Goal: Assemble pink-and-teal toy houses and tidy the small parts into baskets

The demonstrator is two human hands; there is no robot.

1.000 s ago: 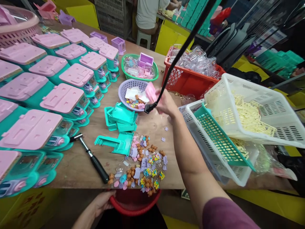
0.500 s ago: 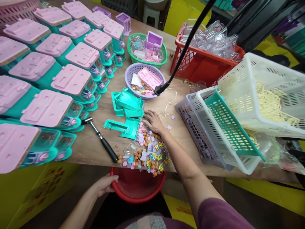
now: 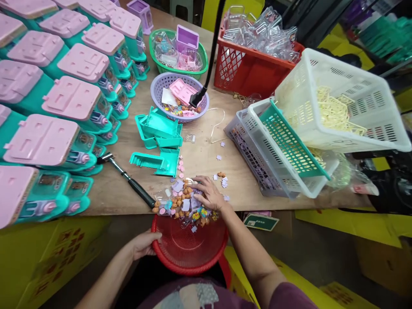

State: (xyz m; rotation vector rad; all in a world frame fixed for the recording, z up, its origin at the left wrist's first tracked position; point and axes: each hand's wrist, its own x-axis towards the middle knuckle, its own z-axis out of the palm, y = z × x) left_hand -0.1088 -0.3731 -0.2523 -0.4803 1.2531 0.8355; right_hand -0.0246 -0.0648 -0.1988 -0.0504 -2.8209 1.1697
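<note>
My left hand (image 3: 145, 246) grips the left rim of a red basket (image 3: 189, 268), held just under the table's front edge. On a heap of small brown, lilac, pink and yellow pieces (image 3: 186, 205) at that edge lies my right hand (image 3: 207, 193), palm down with its fingers apart. A lilac piece (image 3: 193, 229) shows over the basket, below the heap. Behind the heap are teal plastic parts (image 3: 161, 128), and to its left a black-handled hammer (image 3: 138, 189) lies on the table.
Rows of pink-and-teal toys (image 3: 41, 139) fill the left. Behind stand a purple basket (image 3: 154, 92), a green basket (image 3: 206, 64) and a red crate (image 3: 251, 71). White crates (image 3: 302, 94) lean at the right. A black cable (image 3: 212, 51) hangs over the purple basket.
My right hand has moved toward the table's front edge, and the small pieces have shifted with it. My left hand still holds the red basket. The view has shifted to the right.
</note>
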